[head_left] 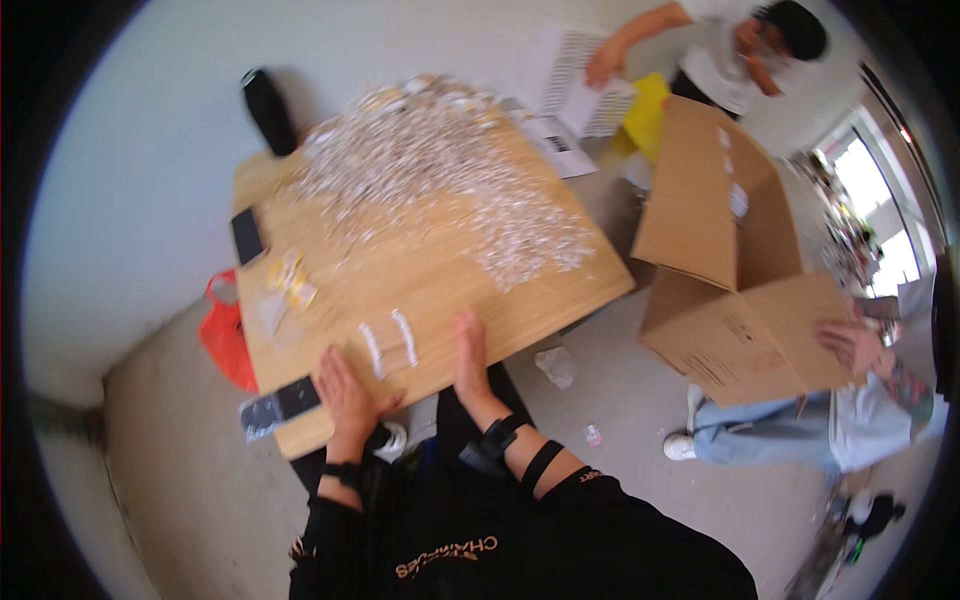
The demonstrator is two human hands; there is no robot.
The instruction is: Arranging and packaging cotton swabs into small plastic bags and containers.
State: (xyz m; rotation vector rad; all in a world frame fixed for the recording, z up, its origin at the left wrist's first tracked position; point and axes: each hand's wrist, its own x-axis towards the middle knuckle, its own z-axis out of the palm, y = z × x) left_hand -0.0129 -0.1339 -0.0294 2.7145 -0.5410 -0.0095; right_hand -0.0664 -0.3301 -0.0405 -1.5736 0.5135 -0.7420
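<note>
My left hand [345, 392] lies at the near edge of the wooden table [430, 285], its fingers stretched out and nothing in it. Opposite, my right hand [471, 358] rests on its side by the same edge with straight fingers, also holding nothing. Between the two hands stand two short rows of small white pieces, a left row [371, 351] and a right row [405, 337], roughly parallel with a gap between them. Across the far half of the table spreads a large loose heap of small white pieces [400, 150], too small and blurred to name.
Left on the table are a dark phone [247, 236], yellow-white wrappers [292, 280] and a flat dark item [297, 397]. A black cylinder [270, 112] stands at the back. A red bag [228, 338] hangs left. Rightward, one person handles a cardboard box [725, 335]; another holds white sheets [590, 95].
</note>
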